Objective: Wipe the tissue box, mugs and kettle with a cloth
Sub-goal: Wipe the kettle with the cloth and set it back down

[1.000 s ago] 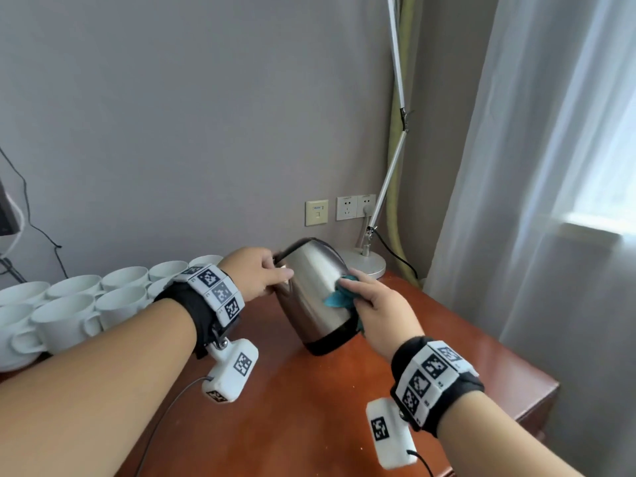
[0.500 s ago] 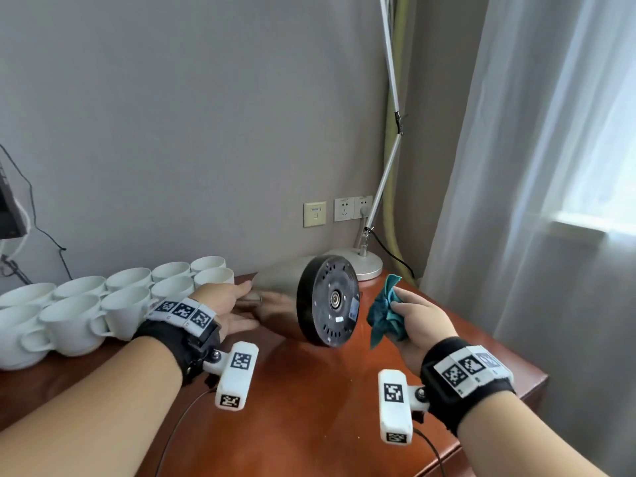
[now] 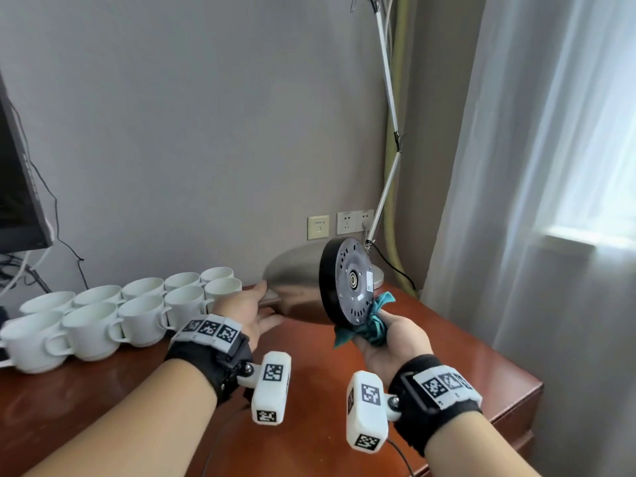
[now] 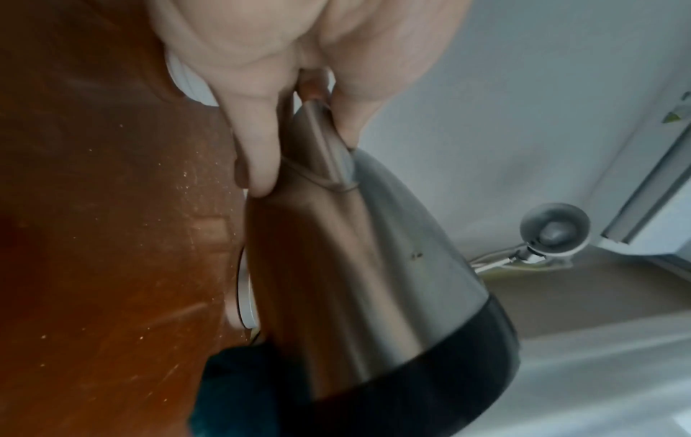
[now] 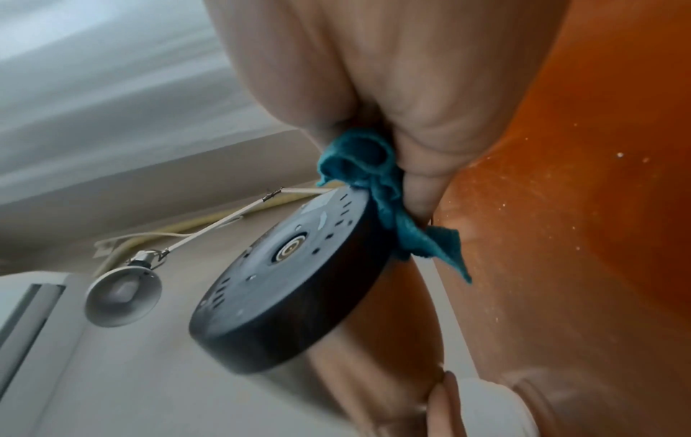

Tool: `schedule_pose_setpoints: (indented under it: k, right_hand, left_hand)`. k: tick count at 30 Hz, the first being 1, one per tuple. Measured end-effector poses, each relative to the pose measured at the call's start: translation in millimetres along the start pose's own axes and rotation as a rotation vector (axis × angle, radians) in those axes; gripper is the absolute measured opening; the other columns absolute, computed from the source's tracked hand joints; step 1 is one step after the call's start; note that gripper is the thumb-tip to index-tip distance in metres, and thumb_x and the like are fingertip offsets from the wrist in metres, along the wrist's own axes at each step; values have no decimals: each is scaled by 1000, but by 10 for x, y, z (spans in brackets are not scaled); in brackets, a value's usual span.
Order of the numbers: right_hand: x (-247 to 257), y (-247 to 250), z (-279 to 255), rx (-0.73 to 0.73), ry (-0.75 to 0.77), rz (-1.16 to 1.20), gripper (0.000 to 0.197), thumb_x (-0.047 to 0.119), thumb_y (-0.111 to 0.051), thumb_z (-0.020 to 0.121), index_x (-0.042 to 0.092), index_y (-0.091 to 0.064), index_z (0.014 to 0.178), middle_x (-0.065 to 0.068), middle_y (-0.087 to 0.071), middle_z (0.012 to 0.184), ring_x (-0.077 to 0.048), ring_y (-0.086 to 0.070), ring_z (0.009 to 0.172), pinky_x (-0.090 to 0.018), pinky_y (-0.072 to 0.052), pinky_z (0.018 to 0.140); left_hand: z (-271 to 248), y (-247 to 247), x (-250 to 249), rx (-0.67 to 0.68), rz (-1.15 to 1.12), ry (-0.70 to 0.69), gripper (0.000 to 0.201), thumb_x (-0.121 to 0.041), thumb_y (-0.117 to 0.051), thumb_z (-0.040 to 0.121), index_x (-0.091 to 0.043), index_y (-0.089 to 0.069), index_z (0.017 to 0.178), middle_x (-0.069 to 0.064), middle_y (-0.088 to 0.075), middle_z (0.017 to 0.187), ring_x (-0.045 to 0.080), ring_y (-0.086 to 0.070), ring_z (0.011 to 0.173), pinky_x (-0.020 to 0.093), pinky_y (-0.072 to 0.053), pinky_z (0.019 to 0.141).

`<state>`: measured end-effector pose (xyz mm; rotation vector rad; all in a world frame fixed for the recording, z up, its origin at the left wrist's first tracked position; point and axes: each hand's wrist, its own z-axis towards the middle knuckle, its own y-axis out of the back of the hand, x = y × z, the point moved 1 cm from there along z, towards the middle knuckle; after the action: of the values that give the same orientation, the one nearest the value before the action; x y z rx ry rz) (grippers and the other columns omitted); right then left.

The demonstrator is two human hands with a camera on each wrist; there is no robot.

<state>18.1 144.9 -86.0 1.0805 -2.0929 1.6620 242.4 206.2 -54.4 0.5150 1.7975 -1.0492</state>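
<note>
The steel kettle [image 3: 296, 287] is held on its side above the table, its black-rimmed round base [image 3: 351, 280] turned toward me. My left hand [image 3: 251, 311] grips its top end; in the left wrist view a finger [image 4: 258, 142] and thumb pinch the part by the lid of the kettle [image 4: 355, 281]. My right hand [image 3: 389, 339] holds a bunched teal cloth [image 3: 371, 321] against the lower rim of the base. The right wrist view shows the cloth [image 5: 377, 177] touching the base's edge [image 5: 284, 275]. Several white mugs [image 3: 137, 311] stand stacked at the left. No tissue box is in view.
The red-brown wooden table [image 3: 309, 390] ends at a corner on the right. A desk lamp's base [image 3: 378, 277] stands behind the kettle and its arm [image 3: 389, 98] rises along the wall. A monitor [image 3: 17, 201] is at far left, a white curtain [image 3: 533, 201] at right.
The kettle went from nearly upright to lying sideways with its base toward me. My right hand left the kettle's side and brought the cloth to the lower rim of the base.
</note>
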Motion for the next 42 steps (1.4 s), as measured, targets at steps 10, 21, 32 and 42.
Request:
schedule_pose_setpoints:
  k: [10, 21, 32, 42]
  right_hand:
    - [271, -22, -166, 35, 96, -156, 30, 4, -49, 101, 0, -67, 124, -19, -74, 114, -35, -71, 99, -50, -62, 82]
    - [551, -158, -204, -33, 458, -974, 31, -1, -52, 100, 20, -62, 78, -1, -63, 77, -16, -64, 71, -34, -56, 67]
    - [519, -314, -494, 137, 472, -1219, 45, -17, -37, 87, 1, -77, 97, -12, -61, 68, -22, -52, 53, -20, -40, 45]
    - [561, -510, -453, 212, 580, -1022, 47, -12, -42, 90, 13, -81, 93, -13, -75, 80, -23, -67, 73, -39, -59, 76]
  left_hand:
    - [-209, -158, -216, 103, 51, -238, 21, -17, -63, 104, -7, -55, 87, 22, -74, 95, 35, -74, 93, 48, -63, 80]
    - [-200, -74, -467, 81, 227, -249, 20, -13, -69, 100, -4, -52, 96, 26, -68, 93, 41, -72, 91, 49, -65, 68]
    - [-138, -38, -700, 44, 835, -531, 41, -43, -79, 82, -10, -56, 75, -10, -78, 87, 22, -75, 88, 50, -63, 82]
    - [-190, -275, -628, 260, 1216, -823, 38, -20, -78, 90, -20, -48, 67, -15, -72, 122, 11, -70, 107, 32, -51, 95]
